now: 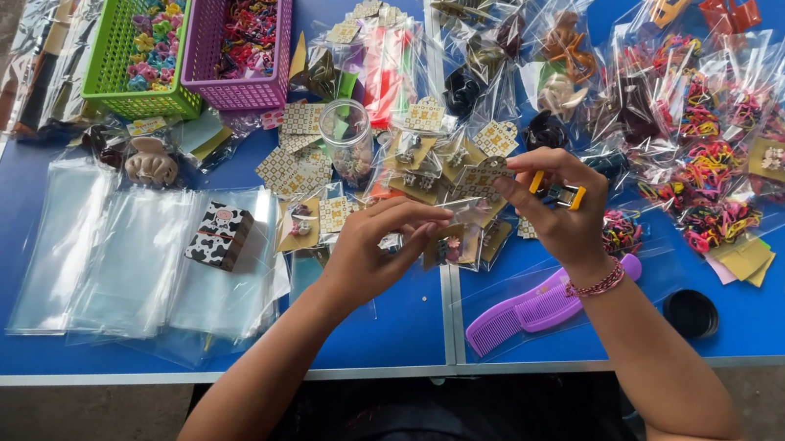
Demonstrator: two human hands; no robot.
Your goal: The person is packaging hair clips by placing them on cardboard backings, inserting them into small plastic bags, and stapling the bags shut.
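My right hand (559, 208) pinches a small patterned card (482, 177) with an earring on it, above the middle of the blue table (399, 335). My left hand (377, 248) holds the edge of a small clear plastic bag (459, 220) just below that card. Both hands are close together. More patterned earring cards (292, 172) lie scattered beyond my hands. A yellow clip (558, 192) shows behind my right fingers.
A green basket (128, 33) and a purple basket (232, 30) of hair accessories stand at the back left. Flat clear bags (103, 256) and a cow-print box (223, 236) lie at left. Purple combs (525, 314), a black lid (690, 313) and bagged hair ties (719, 120) are at right. A clear jar (345, 136) stands mid-table.
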